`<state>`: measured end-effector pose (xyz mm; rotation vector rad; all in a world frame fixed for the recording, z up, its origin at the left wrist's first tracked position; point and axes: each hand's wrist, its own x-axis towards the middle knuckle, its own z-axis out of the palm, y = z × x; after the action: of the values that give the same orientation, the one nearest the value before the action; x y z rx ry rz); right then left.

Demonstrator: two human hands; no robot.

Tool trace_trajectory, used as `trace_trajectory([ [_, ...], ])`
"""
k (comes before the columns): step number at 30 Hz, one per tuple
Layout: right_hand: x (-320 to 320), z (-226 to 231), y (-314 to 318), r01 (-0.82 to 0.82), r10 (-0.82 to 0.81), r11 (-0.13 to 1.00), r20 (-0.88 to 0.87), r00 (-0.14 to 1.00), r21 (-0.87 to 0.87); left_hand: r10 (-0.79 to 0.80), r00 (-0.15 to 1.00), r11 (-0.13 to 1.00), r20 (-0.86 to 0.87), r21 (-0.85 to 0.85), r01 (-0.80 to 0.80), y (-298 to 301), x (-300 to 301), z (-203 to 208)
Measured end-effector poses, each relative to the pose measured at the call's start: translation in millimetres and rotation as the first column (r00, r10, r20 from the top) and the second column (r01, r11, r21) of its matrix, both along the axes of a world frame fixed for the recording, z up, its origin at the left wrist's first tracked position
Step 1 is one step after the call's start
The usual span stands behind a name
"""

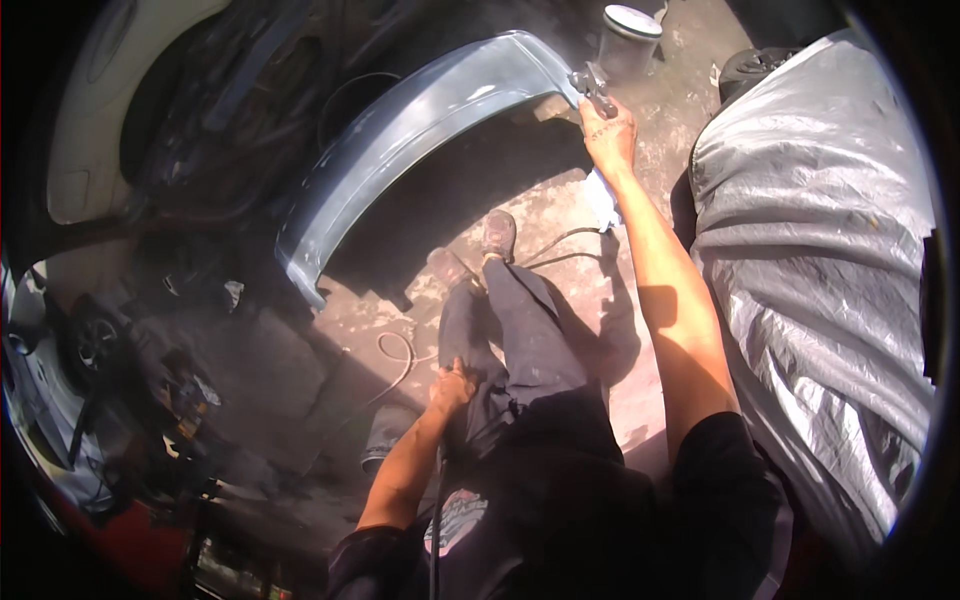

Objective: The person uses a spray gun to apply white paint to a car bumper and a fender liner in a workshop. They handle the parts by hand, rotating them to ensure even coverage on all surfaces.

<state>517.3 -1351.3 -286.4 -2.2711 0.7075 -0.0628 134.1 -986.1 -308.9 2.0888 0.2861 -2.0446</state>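
A long, curved blue-grey car bumper (400, 150) stretches across the far middle, its right end close to my right hand (608, 135). That hand, on an outstretched arm, is wrapped round a spray gun (594, 90) beside the bumper's end. Just beyond the gun is a round, pale container (630, 45) with a white top; whether it is joined to the gun I cannot tell. My left hand (455, 385) rests low against my left trouser leg, fingers curled in. What it holds, if anything, is hidden.
A silver cover (800, 220) drapes over a large shape along the right. A thin hose (405, 365) loops on the floor left of my legs; a dark one (565, 243) lies near my feet. Car parts (90, 190) and a wheel (95, 340) crowd the shaded left.
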Motion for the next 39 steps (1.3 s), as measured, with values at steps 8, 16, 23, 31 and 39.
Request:
trace_trajectory([
  [8, -59, 11, 43, -0.204, 0.282, 0.889, -0.141, 0.949, 0.409, -0.01, 0.998, 1.0, 0.066, -0.02, 0.011, 11, -7, -6],
  [16, -52, -15, -45, 0.093, -0.093, 0.996, -0.013, 0.996, 0.004, 0.06, 0.996, 0.997, 0.062, 0.048, -0.063, 7, -6, 0],
  [23, -89, -13, -49, 0.186, -0.184, 0.982, -0.067, 0.981, 0.024, 0.054, 0.997, 0.998, 0.062, 0.035, -0.057, 10, -7, -4],
  [31, -134, -16, -16, 0.121, -0.096, 0.95, -0.1, 0.99, 0.289, -0.024, 0.996, 1.0, 0.082, 0.018, 0.022, 21, -3, -8],
  [39, -159, -47, -14, 0.429, -0.432, 0.901, 0.051, 0.9, 0.068, -0.017, 0.997, 1.0, 0.082, 0.002, 0.017, 27, 5, 4],
])
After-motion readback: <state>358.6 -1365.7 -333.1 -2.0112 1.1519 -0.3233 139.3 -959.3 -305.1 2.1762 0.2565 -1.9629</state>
